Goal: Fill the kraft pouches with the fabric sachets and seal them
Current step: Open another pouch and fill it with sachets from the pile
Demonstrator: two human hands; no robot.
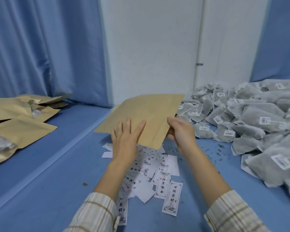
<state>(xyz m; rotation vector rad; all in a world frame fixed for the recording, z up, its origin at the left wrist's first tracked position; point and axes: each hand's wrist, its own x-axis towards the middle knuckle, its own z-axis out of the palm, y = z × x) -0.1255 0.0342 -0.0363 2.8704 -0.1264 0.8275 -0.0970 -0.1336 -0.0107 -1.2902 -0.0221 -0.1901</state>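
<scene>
Kraft pouches (22, 129) lie piled at the left of the blue tabletop (45, 164). The left hand (126, 139) rests flat, fingers straight, on a lifted kraft pouch (144, 114) (above printed labels (157, 173)); the right hand (179, 131) pinches its edge. Fabric sachets (258, 123) are heaped at the right.

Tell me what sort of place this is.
Probably a small hand-packing room for herbal sachets, not a factory line. A heap of tagged fabric sachets lies right, kraft pouches pile up left, printed paper labels scatter over the blue surface, and curtains hang behind.
</scene>
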